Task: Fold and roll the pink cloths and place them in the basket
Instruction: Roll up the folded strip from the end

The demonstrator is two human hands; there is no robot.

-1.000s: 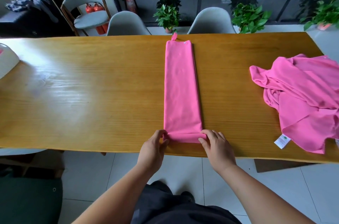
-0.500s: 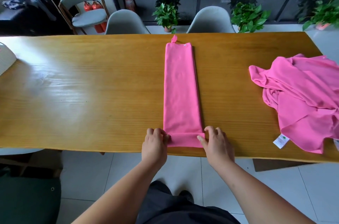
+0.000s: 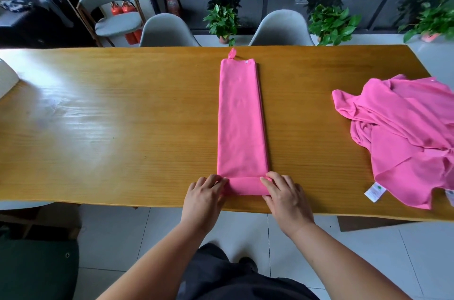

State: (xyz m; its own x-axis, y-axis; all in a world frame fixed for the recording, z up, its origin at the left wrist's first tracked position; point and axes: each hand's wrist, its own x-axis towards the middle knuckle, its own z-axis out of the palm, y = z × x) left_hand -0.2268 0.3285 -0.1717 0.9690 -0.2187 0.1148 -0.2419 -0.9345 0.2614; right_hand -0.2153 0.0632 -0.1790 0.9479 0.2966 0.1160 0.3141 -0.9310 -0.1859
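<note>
Wooden table [image 3: 122, 128], pink cloth [image 3: 242, 115] rolled further

Your folded pink cloth [image 3: 242, 118] lies flat on the table [image 3: 122, 128] as a long narrow strip, loop tab [image 3: 232, 53] at far end, near end rolled approx. one turn. Pink cloth pile [image 3: 407, 137] sits crumpled at right, well apart, w/ white labels [image 3: 374, 191] showing.

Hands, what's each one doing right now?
Left hand: grips the rolled near end of the folded pink cloth.
Right hand: grips the same roll's right end.
</note>
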